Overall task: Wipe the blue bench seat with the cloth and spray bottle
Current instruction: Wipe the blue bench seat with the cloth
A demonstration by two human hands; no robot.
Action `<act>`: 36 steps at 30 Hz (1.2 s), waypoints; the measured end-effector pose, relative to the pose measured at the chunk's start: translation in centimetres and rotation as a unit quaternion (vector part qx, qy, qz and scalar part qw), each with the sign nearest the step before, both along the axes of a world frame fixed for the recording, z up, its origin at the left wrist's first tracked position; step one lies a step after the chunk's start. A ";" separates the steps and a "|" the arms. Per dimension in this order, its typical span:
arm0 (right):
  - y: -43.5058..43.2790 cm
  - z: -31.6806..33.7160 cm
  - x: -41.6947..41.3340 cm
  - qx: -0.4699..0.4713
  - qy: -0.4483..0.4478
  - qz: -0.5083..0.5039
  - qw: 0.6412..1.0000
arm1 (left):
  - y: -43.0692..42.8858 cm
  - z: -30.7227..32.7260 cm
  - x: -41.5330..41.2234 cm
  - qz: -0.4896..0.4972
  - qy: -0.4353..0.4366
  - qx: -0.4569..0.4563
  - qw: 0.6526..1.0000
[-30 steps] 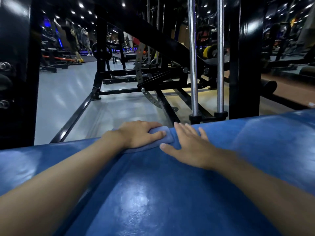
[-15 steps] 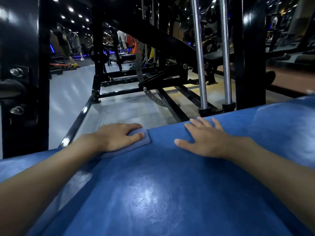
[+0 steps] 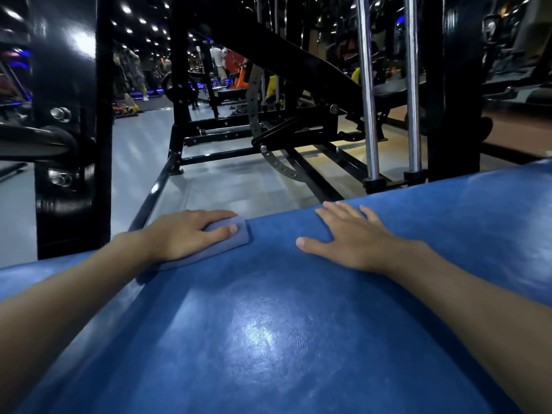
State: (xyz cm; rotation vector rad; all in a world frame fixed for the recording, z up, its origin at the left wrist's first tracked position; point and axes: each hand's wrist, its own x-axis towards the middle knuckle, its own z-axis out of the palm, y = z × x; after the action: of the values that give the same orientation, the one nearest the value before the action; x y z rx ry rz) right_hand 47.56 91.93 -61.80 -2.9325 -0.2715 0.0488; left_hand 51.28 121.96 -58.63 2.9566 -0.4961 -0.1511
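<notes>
Left hand [image 3: 185, 234] palm-down at blue desk [image 3: 268, 339] far edge, grip curled over cloth [image 3: 240, 239], pressing it. Right hand [image 3: 355, 243] flat on desk, grip spread, holding nothing.

A commercial gym: a blue padded bench seat [image 3: 268, 324], a black adjustable bench frame [image 3: 286, 135], chrome guide rods [image 3: 367, 100], rubber flooring [image 3: 143, 150] and ceiling spotlights [image 3: 140, 20].
</notes>
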 end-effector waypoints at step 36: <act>15.3 1.3 -2.4 -0.034 0.015 0.061 0.997 | 8.2 -0.2 -1.3 -0.006 -0.013 0.001 1.000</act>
State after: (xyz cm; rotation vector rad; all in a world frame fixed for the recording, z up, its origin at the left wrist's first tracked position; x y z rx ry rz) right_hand 45.16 107.24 -60.46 -2.9750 -0.4536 0.1217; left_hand 49.95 130.20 -58.78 2.9620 -0.5180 -0.1141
